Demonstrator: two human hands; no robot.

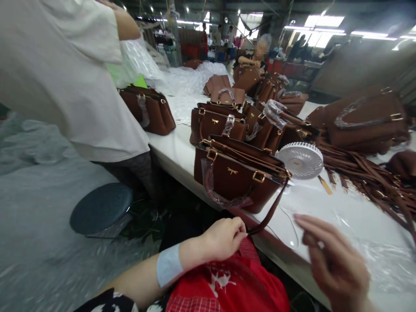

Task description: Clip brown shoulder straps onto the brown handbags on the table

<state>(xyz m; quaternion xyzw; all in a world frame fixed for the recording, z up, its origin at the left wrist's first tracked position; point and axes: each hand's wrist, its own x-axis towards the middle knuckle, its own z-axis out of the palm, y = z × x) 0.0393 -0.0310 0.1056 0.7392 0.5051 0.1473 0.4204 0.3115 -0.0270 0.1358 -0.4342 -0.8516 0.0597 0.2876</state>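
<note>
Beside one white table [182, 151], the left hand [224, 238] pinches one strap [274, 209], the right hand [336, 255] half-open.

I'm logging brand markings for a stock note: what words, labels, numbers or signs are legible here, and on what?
No text can be read.
Dark brown handbag with plastic-wrapped handles, nearest: gold dragonfly emblem, no letters visible.
Smaller brown handbag farther back: tiny mark on its front, too small to read.
Round white fan: possible faint mark at its hub, too blurred to read.
</note>
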